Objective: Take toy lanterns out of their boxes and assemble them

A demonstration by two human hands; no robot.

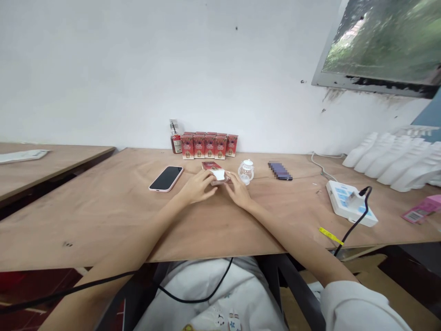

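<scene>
A small red carton (211, 166) lies low over the tabletop, its open end with white inner flaps facing me. My left hand (199, 186) grips its left side, fingers on top and thumb near the open end. At the right edge of that end, my right hand (238, 189) has its fingers closed on the carton. Whether something sits inside the opening is too small to tell. Just right of my right hand stands a small clear lantern (245, 173) with a white top and base.
Several upright red cartons (210, 146) stand by the wall, a bottle (175, 139) at their left. A phone (166, 179) lies left of my hands, a blurred dark phone-like thing (280, 170) right. Farther right are a power strip (341, 202), white plastic pieces (396, 161) and a pink box (422, 209).
</scene>
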